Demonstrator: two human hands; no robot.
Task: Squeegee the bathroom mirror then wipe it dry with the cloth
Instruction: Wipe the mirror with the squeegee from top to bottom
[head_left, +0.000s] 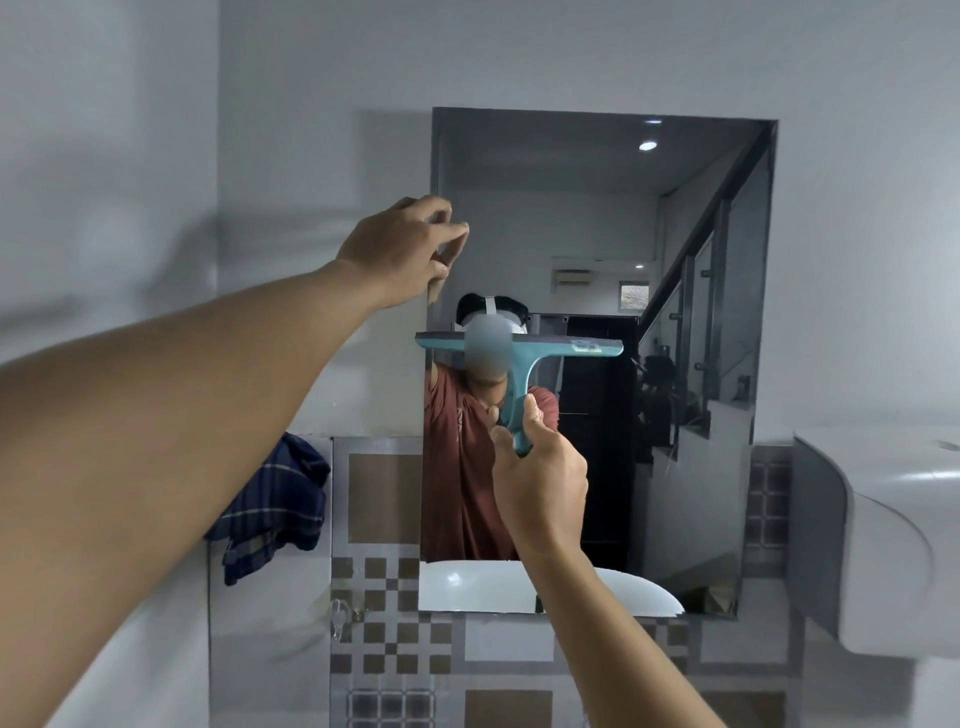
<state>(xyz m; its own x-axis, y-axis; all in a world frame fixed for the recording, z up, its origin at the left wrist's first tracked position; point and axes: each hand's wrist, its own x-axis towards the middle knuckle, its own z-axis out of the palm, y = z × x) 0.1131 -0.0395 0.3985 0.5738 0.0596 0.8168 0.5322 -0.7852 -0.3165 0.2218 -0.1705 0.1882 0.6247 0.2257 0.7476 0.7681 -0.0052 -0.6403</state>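
- The cloth (275, 504), dark blue with pale plaid lines, hangs bunched on the tiled wall, left of the mirror (597, 218) and apart from both hands.
- The left hand (405, 249) is raised, its fingers and thumb curled around the mirror's upper left edge.
- The teal squeegee (519, 347) lies with its blade level across the middle of the glass. A small sticker near its right end is too blurred to read.
- The right hand (540, 483) is wrapped around the squeegee's handle from below.
- A white sink (883, 519) juts out at the right.
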